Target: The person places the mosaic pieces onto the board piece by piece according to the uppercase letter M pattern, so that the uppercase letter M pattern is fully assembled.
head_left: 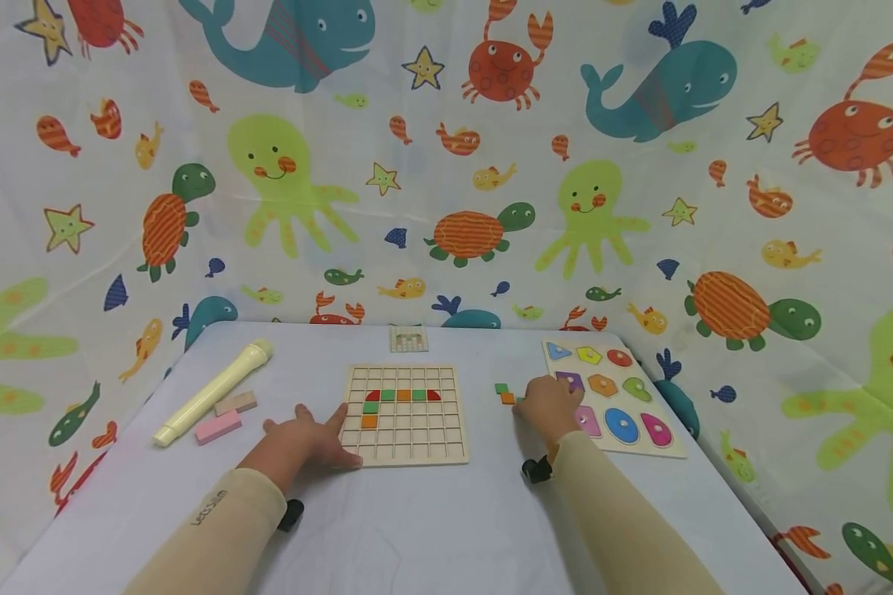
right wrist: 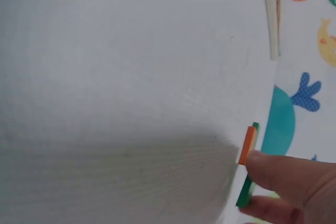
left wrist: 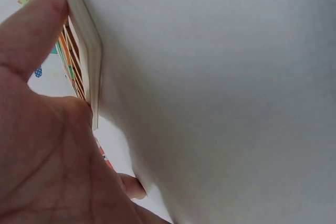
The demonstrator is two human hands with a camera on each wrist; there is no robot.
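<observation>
A wooden grid board [head_left: 409, 450] lies mid-table with red, green and orange tiles in a row and two more below its left end. My left hand [head_left: 308, 442] is spread at the board's lower left corner, thumb and a finger touching its edge. To the right of the board, my right hand [head_left: 552, 406] reaches down to a few loose tiles. Its thumb and a finger pinch a green tile [right wrist: 245, 190] close over the table. Beside the thumb lies an orange tile [head_left: 508, 398], with another green tile [head_left: 501, 387] just behind it.
Right of my right hand lies a shape puzzle board [head_left: 640, 442] with colourful pieces. A small patterned card [head_left: 409, 339] is at the back. On the left are a cream tube-like stick [head_left: 212, 395], a pink block [head_left: 218, 426] and a wooden block [head_left: 236, 402]. Behind hangs a sea-animal curtain [head_left: 417, 281].
</observation>
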